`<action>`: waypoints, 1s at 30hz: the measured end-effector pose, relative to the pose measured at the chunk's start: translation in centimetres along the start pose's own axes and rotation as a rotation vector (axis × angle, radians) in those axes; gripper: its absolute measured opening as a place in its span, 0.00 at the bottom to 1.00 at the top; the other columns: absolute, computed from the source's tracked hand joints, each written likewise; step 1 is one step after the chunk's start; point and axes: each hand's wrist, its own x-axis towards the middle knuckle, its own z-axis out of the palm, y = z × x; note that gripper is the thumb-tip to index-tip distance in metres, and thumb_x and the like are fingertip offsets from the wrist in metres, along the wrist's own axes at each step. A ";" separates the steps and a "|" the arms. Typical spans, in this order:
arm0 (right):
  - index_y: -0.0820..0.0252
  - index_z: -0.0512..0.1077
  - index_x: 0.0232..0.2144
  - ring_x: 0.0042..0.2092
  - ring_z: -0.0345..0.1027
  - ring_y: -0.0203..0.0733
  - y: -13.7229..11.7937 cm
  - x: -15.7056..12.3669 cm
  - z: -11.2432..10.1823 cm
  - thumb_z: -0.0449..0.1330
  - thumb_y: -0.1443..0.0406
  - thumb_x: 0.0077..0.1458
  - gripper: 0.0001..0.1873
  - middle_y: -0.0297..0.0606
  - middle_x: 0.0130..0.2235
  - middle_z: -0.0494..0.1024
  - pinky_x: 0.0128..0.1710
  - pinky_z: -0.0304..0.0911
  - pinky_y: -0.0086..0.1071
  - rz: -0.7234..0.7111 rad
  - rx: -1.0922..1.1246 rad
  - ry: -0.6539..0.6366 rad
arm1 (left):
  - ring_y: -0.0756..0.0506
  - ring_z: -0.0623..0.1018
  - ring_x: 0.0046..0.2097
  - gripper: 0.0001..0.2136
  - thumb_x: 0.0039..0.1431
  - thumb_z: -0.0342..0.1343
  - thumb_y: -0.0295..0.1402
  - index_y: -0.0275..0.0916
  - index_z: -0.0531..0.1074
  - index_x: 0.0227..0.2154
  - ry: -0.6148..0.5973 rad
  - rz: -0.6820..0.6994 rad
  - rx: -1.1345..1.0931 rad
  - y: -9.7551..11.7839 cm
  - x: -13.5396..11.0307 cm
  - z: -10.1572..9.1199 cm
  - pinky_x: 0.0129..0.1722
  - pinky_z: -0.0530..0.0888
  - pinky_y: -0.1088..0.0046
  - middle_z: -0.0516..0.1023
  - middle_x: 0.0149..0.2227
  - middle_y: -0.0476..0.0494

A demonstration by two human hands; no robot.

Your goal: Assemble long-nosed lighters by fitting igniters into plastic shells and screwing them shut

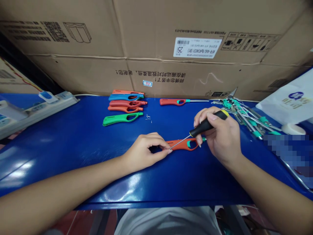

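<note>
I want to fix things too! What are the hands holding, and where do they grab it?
The right hand grips a screwdriver by its black handle. The left hand pinches the orange lighter at its handle end.

Bright plastic on my glossy blue table (73,147).
The lighter shell (182,144) I work on is orange with a teal trigger. My screwdriver (207,124) has a black handle, a yellow cap and a silver shaft. The row of shells (126,106) runs orange, blue, red, orange, green. The pile of parts (244,114) is teal and silver. The boxes (146,39) are brown cardboard with black print and a white label.
</note>
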 end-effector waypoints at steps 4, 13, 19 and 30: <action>0.56 0.74 0.29 0.18 0.65 0.32 -0.2 -0.2 -0.5 0.63 0.56 0.61 0.12 0.34 0.30 0.74 0.15 0.59 0.30 -0.022 0.014 -0.159 | 0.47 0.81 0.36 0.03 0.61 0.63 0.28 0.38 0.82 0.35 -0.010 0.026 0.025 0.0 -0.1 -0.1 0.40 0.77 0.71 0.84 0.34 0.44; 0.51 0.69 0.52 0.31 0.74 0.38 -0.5 -1.3 -0.3 0.62 0.69 0.61 0.18 0.37 0.38 0.77 0.22 0.69 0.29 -0.418 -0.124 -0.381 | 0.46 0.80 0.38 0.03 0.62 0.64 0.28 0.37 0.82 0.38 -0.207 0.168 -0.003 0.1 -0.2 -0.2 0.43 0.76 0.69 0.85 0.36 0.43; 0.48 0.66 0.57 0.34 0.76 0.40 -0.4 -1.4 0.1 0.64 0.71 0.58 0.27 0.35 0.37 0.77 0.31 0.75 0.35 -0.584 -0.250 -0.416 | 0.47 0.79 0.36 0.03 0.62 0.65 0.29 0.37 0.82 0.37 -0.193 0.156 0.009 0.1 -0.1 -0.2 0.41 0.75 0.70 0.85 0.35 0.44; 0.47 0.65 0.55 0.33 0.76 0.39 0.4 -0.5 0.2 0.64 0.74 0.58 0.27 0.34 0.37 0.76 0.25 0.75 0.31 -0.508 -0.237 -0.193 | 0.41 0.77 0.50 0.21 0.55 0.70 0.38 0.39 0.75 0.50 -0.036 0.054 0.242 0.1 -0.1 -0.5 0.53 0.74 0.60 0.81 0.47 0.41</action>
